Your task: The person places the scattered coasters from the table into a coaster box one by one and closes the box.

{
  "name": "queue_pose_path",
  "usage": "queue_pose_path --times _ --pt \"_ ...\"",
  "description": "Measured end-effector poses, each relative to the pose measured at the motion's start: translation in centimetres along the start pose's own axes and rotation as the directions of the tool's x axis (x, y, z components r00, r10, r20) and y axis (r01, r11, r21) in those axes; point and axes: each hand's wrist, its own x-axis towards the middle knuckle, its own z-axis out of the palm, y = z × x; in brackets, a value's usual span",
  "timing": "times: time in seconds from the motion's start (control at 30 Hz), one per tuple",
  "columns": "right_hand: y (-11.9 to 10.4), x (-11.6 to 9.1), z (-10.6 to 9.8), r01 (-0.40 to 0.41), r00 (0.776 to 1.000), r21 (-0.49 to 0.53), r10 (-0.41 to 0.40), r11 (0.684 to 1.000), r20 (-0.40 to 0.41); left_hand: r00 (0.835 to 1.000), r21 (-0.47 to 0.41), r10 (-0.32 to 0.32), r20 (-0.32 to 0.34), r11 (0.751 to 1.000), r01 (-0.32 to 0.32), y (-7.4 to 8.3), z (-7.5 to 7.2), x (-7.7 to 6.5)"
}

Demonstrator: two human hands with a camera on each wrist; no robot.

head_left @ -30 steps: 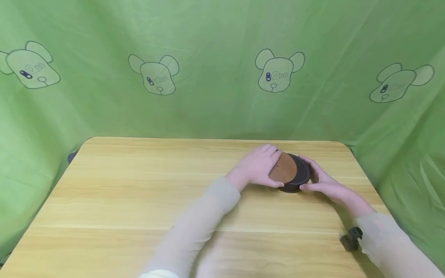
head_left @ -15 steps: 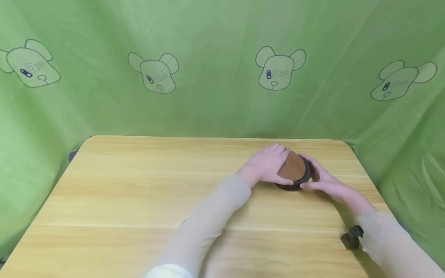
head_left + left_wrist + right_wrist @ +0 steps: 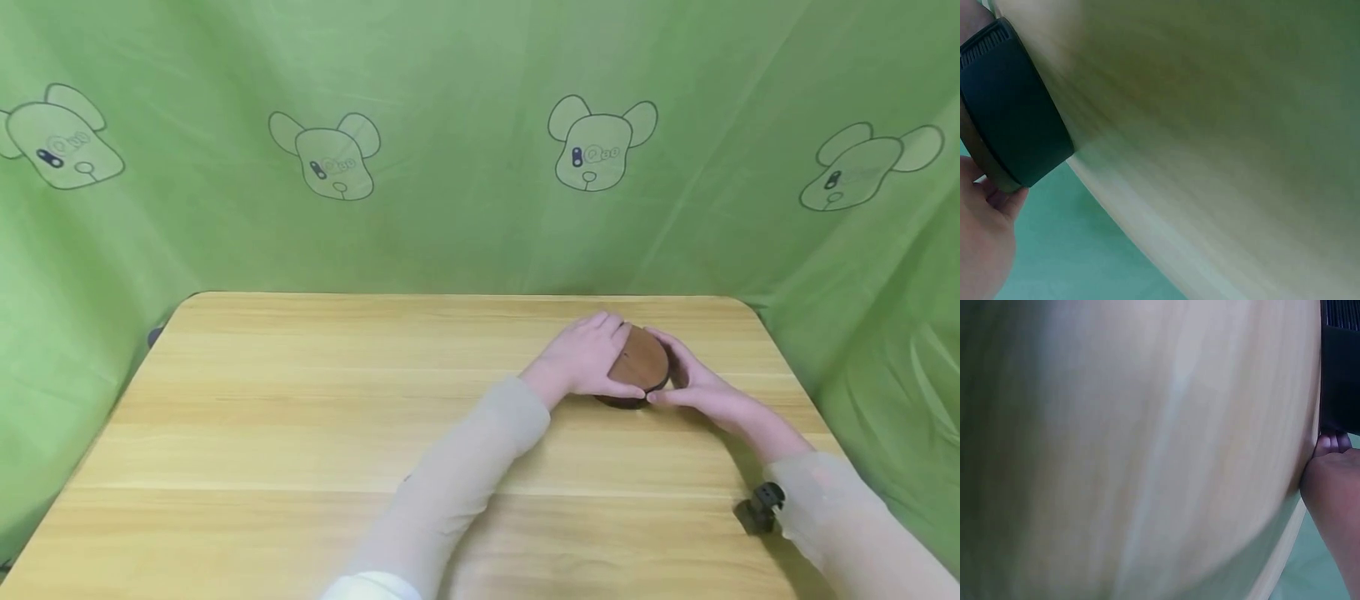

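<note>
A brown round coaster (image 3: 643,360) lies over the top of a dark round coaster holder (image 3: 624,403) at the table's back right. My left hand (image 3: 588,354) grips the coaster from the left, thumb at its near edge. From the right, my right hand (image 3: 697,390) curves around the holder with thumb and fingers. In the left wrist view the holder (image 3: 1016,106) shows a ribbed slot in its side, and the coaster (image 3: 988,164) caps it, the left hand (image 3: 985,234) at its edge. The right wrist view shows the right hand (image 3: 1335,481) against the holder (image 3: 1341,378).
The light wooden table (image 3: 300,417) has rounded back corners. Behind and beside it hangs a green curtain (image 3: 465,233) with bear-face drawings. A small black device (image 3: 759,508) is fixed to the right sleeve.
My left hand has moved right with the coaster, which slid from the holder's left part to cover nearly all of its top. The right hand has stayed around the holder.
</note>
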Motion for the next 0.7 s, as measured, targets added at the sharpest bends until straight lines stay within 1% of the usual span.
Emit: queue_pose_path --times 0.17,0.3,0.53,0.7 --pt "-0.1 0.0 0.0 0.003 1.0 0.022 -0.003 1.0 0.011 0.999 -0.03 -0.032 0.005 0.999 0.032 0.3 0.2 0.1" --pt "-0.1 0.1 0.0 0.001 1.0 0.022 -0.001 1.0 0.009 0.999 -0.034 -0.038 0.014 0.999 0.038 0.3 0.1 0.0" --pt "-0.1 0.1 0.0 0.005 1.0 0.007 -0.005 1.0 0.004 1.0 -0.014 -0.004 0.021 1.0 0.004 -0.1 0.1 -0.3" --pt "-0.1 0.0 0.0 0.009 1.0 0.003 -0.009 1.0 -0.002 1.0 -0.014 0.026 0.002 1.0 -0.026 -0.7 0.0 -0.8"
